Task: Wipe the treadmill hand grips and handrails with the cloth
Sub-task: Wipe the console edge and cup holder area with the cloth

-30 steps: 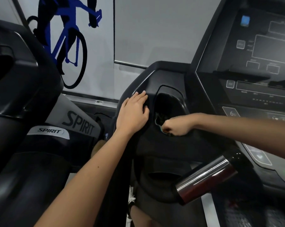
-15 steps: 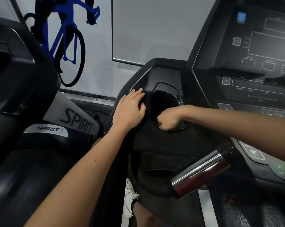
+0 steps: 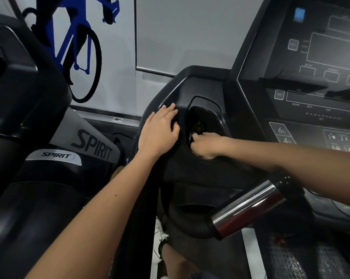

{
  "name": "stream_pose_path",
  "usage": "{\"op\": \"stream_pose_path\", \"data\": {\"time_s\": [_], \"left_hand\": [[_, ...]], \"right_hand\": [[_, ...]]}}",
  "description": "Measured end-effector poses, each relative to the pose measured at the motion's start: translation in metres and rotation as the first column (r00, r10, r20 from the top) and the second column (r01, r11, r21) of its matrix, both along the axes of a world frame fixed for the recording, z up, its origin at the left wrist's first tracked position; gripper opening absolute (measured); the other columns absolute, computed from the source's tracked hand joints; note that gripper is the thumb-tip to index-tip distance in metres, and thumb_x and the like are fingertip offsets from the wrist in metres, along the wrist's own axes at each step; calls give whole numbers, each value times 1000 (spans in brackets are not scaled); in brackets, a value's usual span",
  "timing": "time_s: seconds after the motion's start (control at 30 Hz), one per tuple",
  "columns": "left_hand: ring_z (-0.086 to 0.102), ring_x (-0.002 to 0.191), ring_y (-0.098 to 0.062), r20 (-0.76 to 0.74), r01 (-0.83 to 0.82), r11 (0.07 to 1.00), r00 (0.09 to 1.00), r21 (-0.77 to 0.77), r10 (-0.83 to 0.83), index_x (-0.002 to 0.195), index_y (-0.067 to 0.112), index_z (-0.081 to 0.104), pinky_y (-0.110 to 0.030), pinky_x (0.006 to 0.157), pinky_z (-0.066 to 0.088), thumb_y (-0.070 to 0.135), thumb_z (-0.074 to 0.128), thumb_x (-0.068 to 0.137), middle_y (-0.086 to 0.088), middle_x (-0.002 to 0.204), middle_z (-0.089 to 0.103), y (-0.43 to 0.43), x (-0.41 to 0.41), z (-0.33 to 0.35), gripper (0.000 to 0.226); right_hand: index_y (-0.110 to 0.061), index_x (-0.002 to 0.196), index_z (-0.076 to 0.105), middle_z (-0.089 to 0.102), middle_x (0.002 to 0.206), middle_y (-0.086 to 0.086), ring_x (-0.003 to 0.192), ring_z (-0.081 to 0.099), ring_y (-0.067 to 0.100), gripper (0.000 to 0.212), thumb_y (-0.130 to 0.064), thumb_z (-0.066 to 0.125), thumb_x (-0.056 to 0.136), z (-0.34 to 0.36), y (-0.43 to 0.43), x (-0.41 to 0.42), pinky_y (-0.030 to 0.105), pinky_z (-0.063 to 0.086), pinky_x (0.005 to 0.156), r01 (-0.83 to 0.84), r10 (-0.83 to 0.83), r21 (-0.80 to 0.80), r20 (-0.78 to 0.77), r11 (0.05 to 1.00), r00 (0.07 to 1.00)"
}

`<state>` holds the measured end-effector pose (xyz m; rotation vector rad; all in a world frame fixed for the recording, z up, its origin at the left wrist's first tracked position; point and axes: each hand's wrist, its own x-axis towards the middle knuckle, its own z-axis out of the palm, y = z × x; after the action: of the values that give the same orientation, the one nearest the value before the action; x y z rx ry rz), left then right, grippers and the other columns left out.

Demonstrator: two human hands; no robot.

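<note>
My left hand [image 3: 160,131] lies flat, fingers straight, on the black left wing of the treadmill console [image 3: 182,85], beside the cup-holder recess [image 3: 212,108]. My right hand [image 3: 207,147] is curled into a fist at the recess's lower edge. It grips a dark cloth [image 3: 191,138], of which only a small bit shows at the knuckles. A chrome hand grip [image 3: 248,206] on a black handrail sticks out below my right forearm; neither hand touches it.
The control panel [image 3: 321,77] with its buttons rises at the right. A second black treadmill [image 3: 19,97] marked SPIRIT stands close on the left. A wall with a blue cyclist graphic [image 3: 77,43] lies ahead. A white shoe [image 3: 161,240] shows below.
My right fist has shifted slightly up along the lower rim of the recess. My left hand has stayed flat on the console wing. The view has drifted a little.
</note>
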<state>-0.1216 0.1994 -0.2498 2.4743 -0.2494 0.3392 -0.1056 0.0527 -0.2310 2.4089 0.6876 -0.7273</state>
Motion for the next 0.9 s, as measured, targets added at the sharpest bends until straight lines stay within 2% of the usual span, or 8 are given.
{"op": "stream_pose_path", "data": {"time_s": [0.13,0.27,0.37,0.47,0.6,0.7,0.83,0.9], "left_hand": [[20,142,-7,-10,-5,1000,1000,-12,5,139,17,42,-27,115,9,22,42,95,9,151,31,0,0,1,45],[21,141,-8,-6,-5,1000,1000,-19,5,138,16,43,-28,116,11,22,43,94,8,151,32,0,0,1,45],[21,141,-8,5,-7,1000,1000,-19,7,138,17,43,-29,115,11,21,43,93,8,150,33,0,1,0,45],[21,141,-8,16,-11,1000,1000,-13,11,138,17,43,-29,116,12,21,44,93,8,150,32,0,4,-3,46],[20,141,-7,26,-12,1000,1000,-4,12,139,19,42,-29,116,12,22,44,93,9,151,32,0,6,-5,47],[20,141,-6,30,-19,1000,999,8,19,139,19,42,-29,116,13,22,44,92,9,151,31,-1,4,-4,47],[21,141,-8,33,-25,999,999,26,24,139,18,42,-30,116,14,23,44,94,8,151,32,-1,3,-2,46],[21,141,-8,37,-23,999,999,35,22,140,17,42,-30,117,14,24,43,95,7,151,32,-1,3,-2,45]], "right_hand": [[-7,128,50,48,132,18,116,51,35,40,-26,30,98,12,6,-6,38,41,87,10,-11,25,53,1000,999],[-5,102,60,61,109,14,93,58,22,35,-19,29,97,30,-4,-10,27,39,77,260,-211,277,-193,925,958],[-7,87,63,64,90,5,77,57,12,31,-13,34,97,33,-12,-19,22,45,72,646,-327,503,-582,575,744],[-9,80,60,60,78,4,66,55,12,30,-17,37,98,19,-6,-21,21,43,62,728,-366,616,-631,300,684],[-10,136,40,55,124,9,109,56,18,41,-29,33,101,-1,12,-7,24,42,88,728,-393,666,-721,-163,571],[-14,143,30,46,136,-1,123,45,12,45,-31,30,101,-3,12,-7,21,34,100,614,-411,789,-570,-31,712],[-6,108,56,63,101,6,89,56,13,30,-30,41,98,16,-13,-24,30,43,83,406,-283,763,-299,503,911],[-6,87,54,55,79,3,72,50,12,26,-29,46,96,22,-20,-28,31,42,71,349,-201,718,-287,602,937]]}}
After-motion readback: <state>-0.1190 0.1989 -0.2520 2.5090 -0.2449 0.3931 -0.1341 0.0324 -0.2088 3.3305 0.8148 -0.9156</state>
